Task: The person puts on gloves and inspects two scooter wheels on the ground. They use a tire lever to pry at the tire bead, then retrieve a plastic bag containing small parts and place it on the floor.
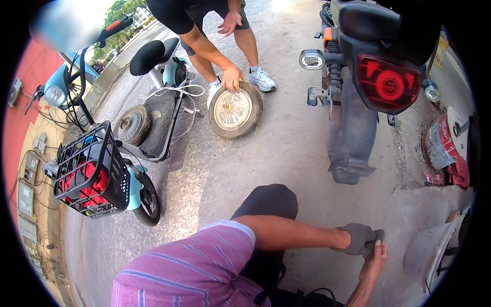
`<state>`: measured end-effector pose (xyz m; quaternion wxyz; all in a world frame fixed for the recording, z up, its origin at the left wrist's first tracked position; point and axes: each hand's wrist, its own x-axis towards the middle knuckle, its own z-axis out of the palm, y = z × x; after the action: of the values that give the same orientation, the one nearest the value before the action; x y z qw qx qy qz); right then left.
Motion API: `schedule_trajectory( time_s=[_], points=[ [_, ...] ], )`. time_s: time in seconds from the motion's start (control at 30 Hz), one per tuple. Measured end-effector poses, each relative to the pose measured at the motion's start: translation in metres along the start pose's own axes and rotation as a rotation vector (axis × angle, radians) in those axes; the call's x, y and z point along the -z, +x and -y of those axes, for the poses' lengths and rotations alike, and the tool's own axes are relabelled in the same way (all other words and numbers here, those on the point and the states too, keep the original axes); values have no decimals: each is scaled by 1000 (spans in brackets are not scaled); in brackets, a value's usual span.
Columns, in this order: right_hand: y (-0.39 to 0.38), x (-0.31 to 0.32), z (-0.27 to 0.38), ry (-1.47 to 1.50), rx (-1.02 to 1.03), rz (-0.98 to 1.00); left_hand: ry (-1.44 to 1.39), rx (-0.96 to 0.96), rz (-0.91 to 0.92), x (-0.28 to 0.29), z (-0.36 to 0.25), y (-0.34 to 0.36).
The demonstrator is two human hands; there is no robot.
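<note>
My left hand (355, 239) is in a grey glove at the lower right, with its fingers hard to make out. My bare right hand (376, 258) is just beside it, closed on the grey glove fabric (378, 236) at the finger end. Farther forward, a co-worker's hand (232, 77) rests on the top of an upright loose wheel (235, 120), which has a pale metal hub and a worn tyre. The co-worker's other hand (230, 23) hangs open above it.
At left stands a light-blue scooter (66, 84) with a black basket (89, 179) and another wheel (130, 125) on its footboard. A black electric bike's tail (388, 82) stands at right, near a red-and-grey bucket (437, 146) and a metal basin (424, 256). The pavement (317, 197) lies between.
</note>
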<state>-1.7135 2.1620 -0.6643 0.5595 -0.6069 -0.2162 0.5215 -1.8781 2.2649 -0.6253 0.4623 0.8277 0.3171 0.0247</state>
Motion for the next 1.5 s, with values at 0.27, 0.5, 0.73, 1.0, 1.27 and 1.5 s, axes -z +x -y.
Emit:
schedule_trajectory(
  time_s=[0.27, 0.5, 0.73, 1.0, 1.27, 1.5],
  points=[
    [4, 11, -10, -77, 59, 26, -108, -60, -39, -2, 6, -6],
    [6, 16, -11, -91, 124, 65, -313, 62, 235, 31, -11, -14],
    [12, 16, -18, -184, 179, 45, -512, 13, 225, 16, 4, -8],
    [17, 16, -16, 50, 149, 202, -552, 76, 230, 14, 16, 7],
    [15, 25, -6, 124, 161, 227, -621, 304, 124, 19, 24, 7],
    [10, 11, -8, 134, 85, 266, -333, 100, 226, 21, 9, 1]
  ],
)
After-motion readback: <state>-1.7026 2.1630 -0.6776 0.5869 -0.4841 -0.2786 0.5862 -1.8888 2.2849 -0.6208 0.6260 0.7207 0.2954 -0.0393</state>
